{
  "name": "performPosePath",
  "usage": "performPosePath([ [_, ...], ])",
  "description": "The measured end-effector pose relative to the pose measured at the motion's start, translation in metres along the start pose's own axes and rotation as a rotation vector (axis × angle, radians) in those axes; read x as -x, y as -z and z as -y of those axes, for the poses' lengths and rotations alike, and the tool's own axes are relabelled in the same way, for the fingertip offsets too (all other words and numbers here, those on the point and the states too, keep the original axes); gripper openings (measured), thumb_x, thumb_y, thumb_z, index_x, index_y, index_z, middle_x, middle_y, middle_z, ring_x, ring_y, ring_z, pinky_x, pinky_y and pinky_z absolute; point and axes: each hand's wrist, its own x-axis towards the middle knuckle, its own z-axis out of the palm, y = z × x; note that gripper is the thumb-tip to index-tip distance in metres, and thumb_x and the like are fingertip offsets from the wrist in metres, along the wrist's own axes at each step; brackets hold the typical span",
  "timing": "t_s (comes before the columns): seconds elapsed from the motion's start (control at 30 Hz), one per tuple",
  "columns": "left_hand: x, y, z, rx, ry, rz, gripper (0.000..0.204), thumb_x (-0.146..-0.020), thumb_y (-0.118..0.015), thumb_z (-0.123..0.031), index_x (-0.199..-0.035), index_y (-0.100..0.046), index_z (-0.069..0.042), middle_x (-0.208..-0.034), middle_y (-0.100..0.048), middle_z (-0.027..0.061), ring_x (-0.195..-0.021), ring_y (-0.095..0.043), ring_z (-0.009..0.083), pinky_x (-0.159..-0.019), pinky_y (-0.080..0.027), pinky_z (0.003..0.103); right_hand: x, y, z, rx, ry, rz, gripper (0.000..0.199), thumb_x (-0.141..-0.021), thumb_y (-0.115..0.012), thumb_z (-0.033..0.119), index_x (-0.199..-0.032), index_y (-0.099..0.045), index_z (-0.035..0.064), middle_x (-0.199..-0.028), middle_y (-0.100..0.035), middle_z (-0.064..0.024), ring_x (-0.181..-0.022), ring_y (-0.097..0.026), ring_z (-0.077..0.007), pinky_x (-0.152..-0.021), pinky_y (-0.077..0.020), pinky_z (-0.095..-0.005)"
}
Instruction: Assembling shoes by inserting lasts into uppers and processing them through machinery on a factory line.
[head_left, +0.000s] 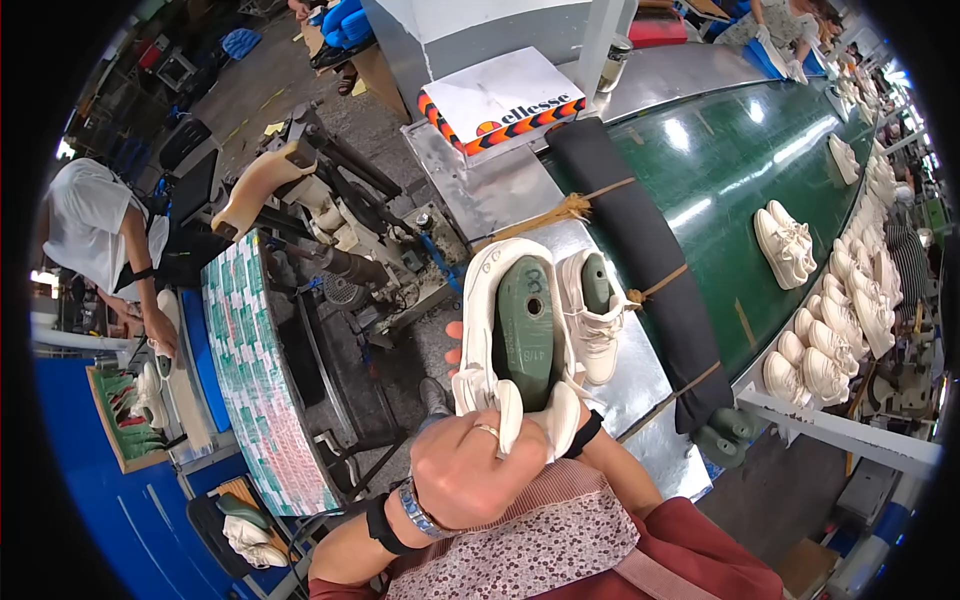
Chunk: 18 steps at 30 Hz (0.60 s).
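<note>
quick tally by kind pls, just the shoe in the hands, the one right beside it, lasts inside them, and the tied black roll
Cream shoes: 2
Green lasts: 2
Black roll: 1
Total: 5

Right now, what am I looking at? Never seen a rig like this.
No robot: these are a person's bare hands. The single picture comes from the left of two fisheye cameras on their head, looking down, so straight edges bend. The left hand, wearing a ring, grips a cream shoe with a green block inside; the right hand is mostly hidden behind it, fingertips showing. Beside it, a second shoe appears to rest on the metal surface. The green belt carries more.
</note>
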Motion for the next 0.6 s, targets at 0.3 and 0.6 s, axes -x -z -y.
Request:
performPosePath([
  [0.3, 0.014, 0.015, 0.008, -0.024, 0.07, -0.067, 0.024, -0.066, -0.071, -0.014, -0.088, -0.065, -0.006, -0.069, -0.055, 0.0072, -0.054, -0.06, 0.0192, -0.043, -0.047, 0.03, -0.02, -0.01, -0.009, 0.003, -0.079, 0.006, 0.075, -0.1, -0.037, 0.059, -0.153, -0.031, 0.0056, -0.145, -0.045, -0.0242, -0.124, -0.054, -0.0374, -0.099, -0.0532, -0.0506],
  [0.6, 0.048, 0.026, 0.043, 0.373, 0.546, -0.301, 0.026, -0.077, -0.077, -0.004, -0.1, -0.068, 0.004, -0.079, -0.069, 0.0151, -0.064, -0.069, 0.0221, -0.057, -0.052, 0.03, -0.023, 0.018, -0.025, 0.139, 0.025, -0.17, 0.086, -0.093, -0.043, 0.07, -0.152, -0.033, 0.0072, -0.145, -0.048, -0.0202, -0.128, -0.053, -0.0343, -0.105, -0.0478, -0.0491],
])
